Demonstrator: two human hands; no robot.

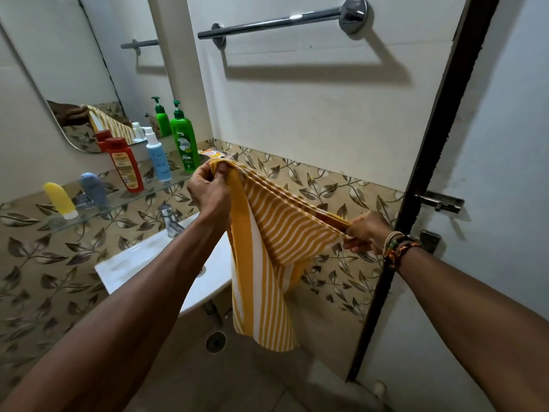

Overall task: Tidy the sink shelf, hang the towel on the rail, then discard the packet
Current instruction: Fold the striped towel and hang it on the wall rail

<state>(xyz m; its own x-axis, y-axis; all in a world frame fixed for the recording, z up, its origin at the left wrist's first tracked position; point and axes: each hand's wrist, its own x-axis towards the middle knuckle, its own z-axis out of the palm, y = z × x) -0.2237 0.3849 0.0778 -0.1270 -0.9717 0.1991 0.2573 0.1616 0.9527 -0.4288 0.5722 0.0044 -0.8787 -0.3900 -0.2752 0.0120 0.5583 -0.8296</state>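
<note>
- Yellow-and-white striped towel (267,233) is held up in the air, its folded top edge stretched taut between both hands while the rest hangs down toward the floor.
- Left hand (208,188) grips the towel's far-left end, with fingers and thumb curled round the bunched fabric.
- Right hand (365,230) pinches the near-right end of the same edge; beaded and thread bracelets (398,248) sit on that wrist.
- Chrome rail (282,20) is fixed high on the white wall, well above the towel, and nothing hangs on it.
- Glass shelf (118,200) runs along the leaf-patterned tiles on the left, under the mirror (59,69).
- On the shelf, from left to right, are a yellow tube (61,200), a grey-blue tube (95,188), a red bottle (124,165), a pale blue spray bottle (157,156) and a green pump bottle (184,141), all standing.
- An orange-and-white packet (215,153) lies at the shelf's right end, just beside the green pump bottle and just beyond the left hand.
- White sink (154,257) with a metal tap (170,221) sits below the shelf, partly hidden by the left forearm.
- On the right is a pale door (505,173) with a metal latch (442,202).
- A round drain (216,341) is set in the floor beneath the sink.
</note>
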